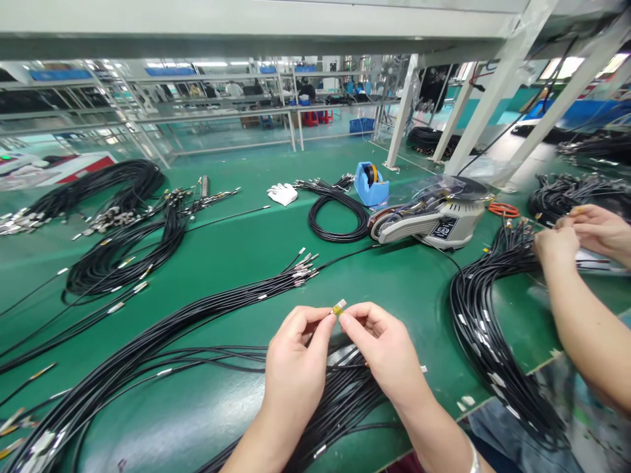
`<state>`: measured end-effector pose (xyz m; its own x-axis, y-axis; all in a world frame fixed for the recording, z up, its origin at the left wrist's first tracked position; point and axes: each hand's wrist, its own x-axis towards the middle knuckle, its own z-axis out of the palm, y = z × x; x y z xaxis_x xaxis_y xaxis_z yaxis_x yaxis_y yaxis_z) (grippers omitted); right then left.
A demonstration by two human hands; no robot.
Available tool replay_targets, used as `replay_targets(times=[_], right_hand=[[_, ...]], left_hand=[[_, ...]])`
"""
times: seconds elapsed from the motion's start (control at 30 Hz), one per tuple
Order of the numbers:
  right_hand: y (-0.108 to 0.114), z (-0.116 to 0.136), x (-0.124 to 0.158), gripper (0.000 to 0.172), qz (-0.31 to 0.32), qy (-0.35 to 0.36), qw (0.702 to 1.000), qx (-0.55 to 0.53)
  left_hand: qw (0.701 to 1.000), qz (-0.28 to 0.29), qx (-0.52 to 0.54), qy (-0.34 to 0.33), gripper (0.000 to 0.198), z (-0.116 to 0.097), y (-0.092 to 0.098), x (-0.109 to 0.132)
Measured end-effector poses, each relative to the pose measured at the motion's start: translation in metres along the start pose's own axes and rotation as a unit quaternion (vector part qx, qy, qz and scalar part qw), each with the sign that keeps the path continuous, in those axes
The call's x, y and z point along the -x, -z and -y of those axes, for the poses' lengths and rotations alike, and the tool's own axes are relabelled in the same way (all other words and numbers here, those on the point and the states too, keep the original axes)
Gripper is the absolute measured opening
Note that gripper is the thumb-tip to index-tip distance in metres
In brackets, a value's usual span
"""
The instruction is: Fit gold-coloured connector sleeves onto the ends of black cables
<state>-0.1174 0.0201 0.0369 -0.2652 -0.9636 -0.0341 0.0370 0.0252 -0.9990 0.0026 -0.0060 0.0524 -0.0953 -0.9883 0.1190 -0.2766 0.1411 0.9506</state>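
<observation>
Between my two hands is a small cable connector (339,307) with a yellow band and a silvery tip. The thumb and fingers of my left hand (300,355) pinch it from the left. From the right, my right hand (387,348) pinches at the same connector, thumb and forefinger pressed together. Below and behind my hands lies a bundle of black cables (340,401) with white tags. Another row of black cables (211,305) runs to the left, its metal ends just beyond my left hand.
Beyond my hands stand a grey tape machine (456,220) and a blue tape dispenser (371,187). A coiled cable (335,217) and white glove (282,193) lie nearby. At right, a co-worker's hands (559,246) work above a cable bundle (476,309). More cable coils (123,256) lie left.
</observation>
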Motion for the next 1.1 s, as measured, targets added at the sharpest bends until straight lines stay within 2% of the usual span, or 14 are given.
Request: replay_targets(times=[0.37, 0.6, 0.77, 1.1], right_hand=[[-0.0007, 0.0021, -0.0033, 0.024, 0.005, -0.004, 1.000, 0.003], [-0.0004, 0.0022, -0.0027, 0.023, -0.008, -0.004, 1.000, 0.000], [-0.0012, 0.0037, -0.0046, 0.022, 0.002, 0.002, 1.000, -0.012], [-0.0008, 0.0073, -0.0082, 0.021, 0.022, -0.031, 0.996, -0.080]], left_hand=[[0.998, 0.014, 0.035, 0.051, 0.020, -0.0049, 0.0028, -0.0003], [0.989, 0.045, 0.089, 0.107, 0.027, -0.0052, 0.0037, -0.0005], [0.986, 0.061, 0.116, 0.108, 0.030, -0.0022, 0.0045, -0.0018], [0.973, 0.095, 0.177, 0.112, 0.028, 0.0005, 0.0070, -0.0014]])
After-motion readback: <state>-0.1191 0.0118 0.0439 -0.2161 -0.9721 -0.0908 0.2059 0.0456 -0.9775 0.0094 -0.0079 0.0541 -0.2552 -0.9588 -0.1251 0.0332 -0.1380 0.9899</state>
